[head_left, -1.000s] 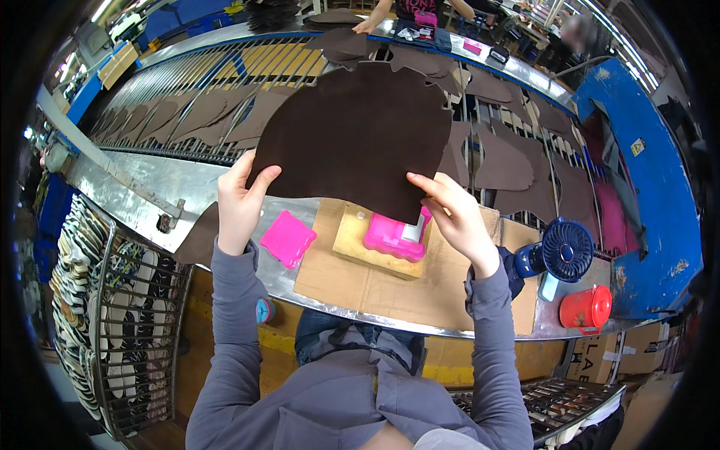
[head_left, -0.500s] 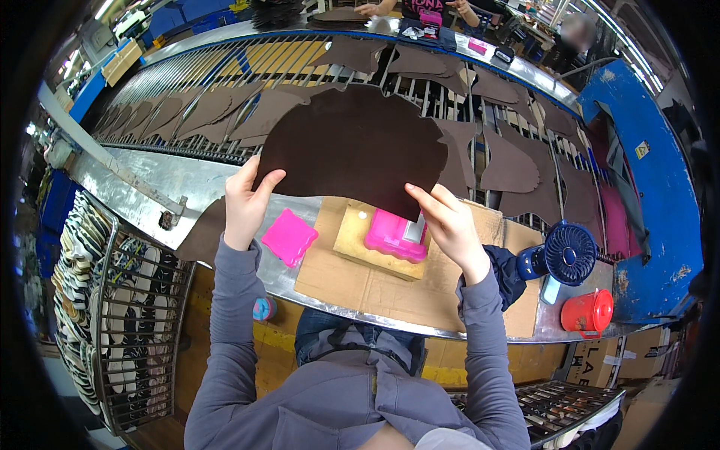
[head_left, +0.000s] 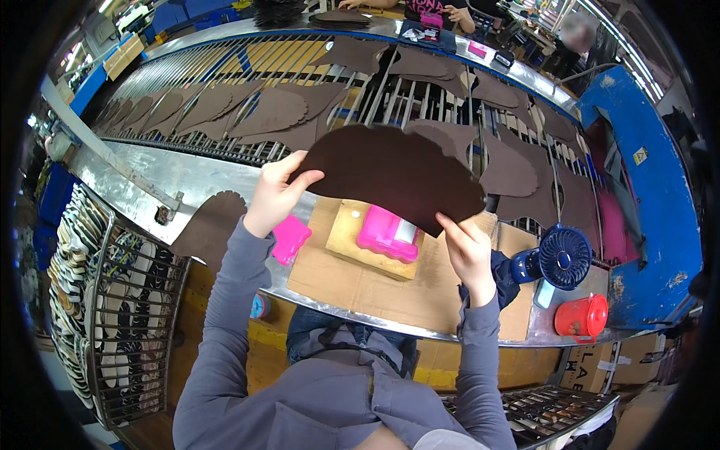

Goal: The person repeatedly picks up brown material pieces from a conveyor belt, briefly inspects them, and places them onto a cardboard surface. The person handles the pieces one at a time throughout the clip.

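Note:
A dark brown cut sheet piece [head_left: 382, 169] with a scalloped edge hangs between my hands above the worktable. My left hand [head_left: 279, 193] pinches its left end, thumb on top. At its right lower corner, my right hand [head_left: 466, 251] grips it between thumb and fingers. Below lies a pink scalloped box [head_left: 379, 234] with a pale part in it, resting on a yellowish block [head_left: 341, 238]. That block sits on a cardboard sheet [head_left: 352, 289]. Beside my left wrist is a flat pink scalloped piece [head_left: 291, 238], partly covered by the hand.
Behind the table, a rack of metal rods [head_left: 225, 67] carries several brown pieces [head_left: 274, 109]. Another brown piece [head_left: 214, 221] overhangs the left table edge. At right stand a blue fan [head_left: 564, 259], a red lidded tub [head_left: 581, 319] and a blue machine [head_left: 649, 202]. A wire cart [head_left: 135, 322] stands left.
The brown piece has come lower and to the right and is tilted flatter, uncovering part of the rack behind. Both hands moved right with it, still gripping.

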`<state>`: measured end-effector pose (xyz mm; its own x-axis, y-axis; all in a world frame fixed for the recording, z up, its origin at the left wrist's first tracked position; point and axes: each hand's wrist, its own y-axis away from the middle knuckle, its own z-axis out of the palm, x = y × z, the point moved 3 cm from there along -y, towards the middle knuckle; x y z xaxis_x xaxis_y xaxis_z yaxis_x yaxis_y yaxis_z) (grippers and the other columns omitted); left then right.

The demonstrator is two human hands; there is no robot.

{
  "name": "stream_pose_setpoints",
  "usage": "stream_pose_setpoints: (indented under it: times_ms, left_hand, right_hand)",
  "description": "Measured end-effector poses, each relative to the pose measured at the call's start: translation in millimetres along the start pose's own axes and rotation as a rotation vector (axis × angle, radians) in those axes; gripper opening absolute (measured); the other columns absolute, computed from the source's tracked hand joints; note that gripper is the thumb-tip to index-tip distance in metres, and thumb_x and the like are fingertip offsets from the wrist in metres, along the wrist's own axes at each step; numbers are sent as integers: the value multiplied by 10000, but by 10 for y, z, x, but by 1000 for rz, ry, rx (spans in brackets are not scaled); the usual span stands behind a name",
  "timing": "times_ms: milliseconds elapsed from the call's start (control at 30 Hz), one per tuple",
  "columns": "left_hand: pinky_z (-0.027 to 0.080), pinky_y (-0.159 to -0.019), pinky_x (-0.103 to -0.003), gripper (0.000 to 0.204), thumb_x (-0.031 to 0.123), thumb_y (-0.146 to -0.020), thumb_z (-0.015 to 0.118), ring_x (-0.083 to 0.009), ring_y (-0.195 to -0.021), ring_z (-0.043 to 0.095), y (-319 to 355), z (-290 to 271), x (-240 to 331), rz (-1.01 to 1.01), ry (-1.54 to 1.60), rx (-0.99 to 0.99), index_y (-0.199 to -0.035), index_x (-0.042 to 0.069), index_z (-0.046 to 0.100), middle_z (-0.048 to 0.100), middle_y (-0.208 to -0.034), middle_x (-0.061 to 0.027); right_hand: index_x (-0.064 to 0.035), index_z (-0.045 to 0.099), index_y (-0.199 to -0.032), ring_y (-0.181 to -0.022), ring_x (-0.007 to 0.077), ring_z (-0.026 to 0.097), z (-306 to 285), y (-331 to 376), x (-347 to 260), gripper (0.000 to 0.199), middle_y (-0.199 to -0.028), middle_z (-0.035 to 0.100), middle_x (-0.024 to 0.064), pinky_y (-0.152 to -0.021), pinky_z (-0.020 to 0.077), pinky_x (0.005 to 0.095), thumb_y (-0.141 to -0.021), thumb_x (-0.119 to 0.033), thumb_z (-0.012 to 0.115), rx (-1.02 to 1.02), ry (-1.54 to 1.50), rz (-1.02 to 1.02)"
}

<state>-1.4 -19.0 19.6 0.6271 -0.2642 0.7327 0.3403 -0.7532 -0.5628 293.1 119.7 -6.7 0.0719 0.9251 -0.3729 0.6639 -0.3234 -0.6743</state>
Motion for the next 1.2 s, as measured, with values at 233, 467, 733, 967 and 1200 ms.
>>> stream_pose_setpoints:
  times_ms: [233, 467, 733, 967, 1200]
  left_hand:
    - [492, -612, -273, 244, 61, -858, 647, -194, -651, 644, -88, 539, 97, 39, -36, -239, -1096, 13, 632, 682, -818, -124]
    - [509, -718, -341, 259, 121, -872, 633, -305, -790, 660, -88, 1114, 151, 129, 23, -400, -1116, 37, 634, 679, -902, -166]
    - [505, -723, -395, 307, 160, -883, 610, -360, -804, 645, -159, 1687, 436, 166, 15, -618, -1180, 82, 617, 669, -894, -178]
    - [480, -675, -382, 233, 109, -874, 620, -340, -731, 629, -317, 2069, 711, 323, 271, -660, -1085, 10, 618, 641, -833, -197]
    - [502, -724, -238, 473, 72, -850, 677, -65, -809, 614, -663, 1562, 706, -326, 644, -691, -1285, -32, 522, 680, -917, -42]
  right_hand:
    - [-24, 689, -1067, -851, 312, 676, 25, 708, 197, 401, -998, 671, 163, -712, 535, 328, -721, 155, 594, 186, 109, 134]
    - [8, 687, -1040, -872, 322, 676, -62, 1277, 222, 297, -1004, 669, 190, -753, 532, 335, -773, 127, 631, 319, 176, 291]
    - [22, 696, -1026, -967, 331, 670, -695, 1742, 318, 294, -1058, 670, 212, -856, 518, 363, -765, 141, 628, 346, 334, 323]
    - [19, 697, -1010, -872, 303, 661, -1772, 1483, 45, 337, -1015, 653, 169, -748, 513, 328, -730, 173, 587, 276, 579, 232]
    - [28, 674, -1126, -815, 119, 520, -1972, 723, -16, 411, -975, 581, 61, -767, 405, 222, -727, 47, 579, 375, -93, 596]
